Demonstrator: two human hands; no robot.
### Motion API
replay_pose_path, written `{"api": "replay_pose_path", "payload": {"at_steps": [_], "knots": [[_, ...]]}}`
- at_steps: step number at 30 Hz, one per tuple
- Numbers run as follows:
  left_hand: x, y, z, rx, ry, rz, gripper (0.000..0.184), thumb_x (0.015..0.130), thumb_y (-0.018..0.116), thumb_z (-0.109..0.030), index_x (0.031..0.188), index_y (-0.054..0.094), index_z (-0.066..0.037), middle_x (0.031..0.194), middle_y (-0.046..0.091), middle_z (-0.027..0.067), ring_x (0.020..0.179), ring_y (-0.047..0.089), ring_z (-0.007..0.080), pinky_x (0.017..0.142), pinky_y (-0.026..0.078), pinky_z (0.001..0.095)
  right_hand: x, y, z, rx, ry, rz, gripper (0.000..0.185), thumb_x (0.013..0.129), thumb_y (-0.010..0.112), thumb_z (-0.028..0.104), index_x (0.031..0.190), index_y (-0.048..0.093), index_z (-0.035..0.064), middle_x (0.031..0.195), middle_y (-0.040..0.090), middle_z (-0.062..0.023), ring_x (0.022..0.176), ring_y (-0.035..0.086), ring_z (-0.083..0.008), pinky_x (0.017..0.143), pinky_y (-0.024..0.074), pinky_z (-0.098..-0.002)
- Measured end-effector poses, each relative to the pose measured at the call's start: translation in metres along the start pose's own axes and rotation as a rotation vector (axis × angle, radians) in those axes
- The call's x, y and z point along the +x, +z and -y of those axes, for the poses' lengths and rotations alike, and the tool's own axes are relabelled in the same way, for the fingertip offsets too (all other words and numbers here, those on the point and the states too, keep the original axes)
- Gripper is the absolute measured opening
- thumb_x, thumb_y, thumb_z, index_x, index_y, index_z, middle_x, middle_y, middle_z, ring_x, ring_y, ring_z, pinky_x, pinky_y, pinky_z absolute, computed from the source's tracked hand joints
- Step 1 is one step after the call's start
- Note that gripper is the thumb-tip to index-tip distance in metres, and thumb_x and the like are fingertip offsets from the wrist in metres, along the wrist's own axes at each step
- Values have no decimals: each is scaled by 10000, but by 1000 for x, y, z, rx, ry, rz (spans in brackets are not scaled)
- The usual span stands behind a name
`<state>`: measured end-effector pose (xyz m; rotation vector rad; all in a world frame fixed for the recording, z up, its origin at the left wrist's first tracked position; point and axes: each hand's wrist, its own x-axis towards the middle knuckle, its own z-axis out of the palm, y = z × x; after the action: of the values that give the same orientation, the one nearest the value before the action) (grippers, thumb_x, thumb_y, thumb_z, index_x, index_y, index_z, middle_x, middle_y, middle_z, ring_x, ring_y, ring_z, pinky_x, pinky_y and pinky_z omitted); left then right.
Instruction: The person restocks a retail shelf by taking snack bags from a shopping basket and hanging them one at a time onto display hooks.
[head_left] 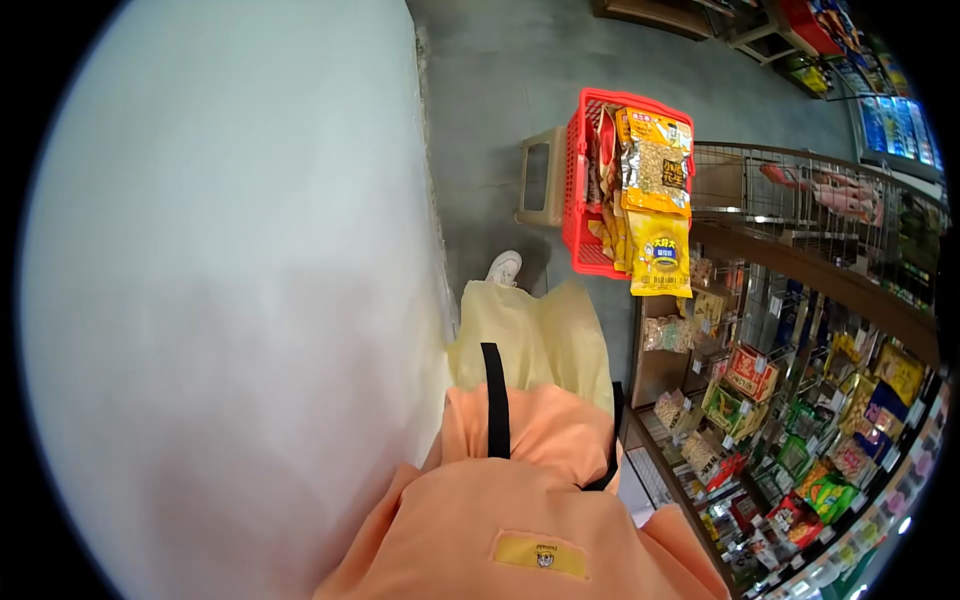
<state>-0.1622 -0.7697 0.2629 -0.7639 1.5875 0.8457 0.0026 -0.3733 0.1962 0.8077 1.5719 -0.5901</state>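
Neither of my hands shows in the head view; only my orange top point(540, 490) and pale yellow lower garment point(540, 325) are visible. Ahead of me a red plastic basket point(586, 255) rests on a beige stool point(540, 185), partly hidden behind it. Packed snack bags fill the basket. On top lie an orange-and-clear bag of peanuts point(655, 165) and a yellow snack bag point(660, 250), which hangs over the near rim. More bags stand along the basket's left side.
A white wall point(230, 250) runs close along my left. To the right, a wire-and-wood shelf unit point(800, 255) holds many packaged snacks, including a red box point(750, 372). Grey floor point(480, 90) lies between. Another stool point(770, 35) stands at the far right.
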Motion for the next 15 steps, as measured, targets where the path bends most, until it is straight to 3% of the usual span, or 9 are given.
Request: {"api": "replay_pose_path", "payload": {"at_steps": [7, 15], "knots": [[-9, -4, -32, 57, -9, 51, 293, 777, 462, -268, 982, 485, -61, 785, 557, 29, 739, 518, 174, 651, 417, 326, -32, -54, 28, -277, -62, 105, 340, 754, 442, 324, 946, 537, 60, 922, 568, -126, 843, 539, -266, 738, 417, -368], [-1, 18, -83, 191, 80, 99, 292, 772, 469, -263, 983, 485, -61, 797, 557, 34, 755, 517, 181, 664, 413, 333, -36, -70, 23, -369, -139, 121, 329, 764, 424, 304, 934, 553, 54, 925, 567, -143, 866, 538, -282, 743, 417, -372]]}}
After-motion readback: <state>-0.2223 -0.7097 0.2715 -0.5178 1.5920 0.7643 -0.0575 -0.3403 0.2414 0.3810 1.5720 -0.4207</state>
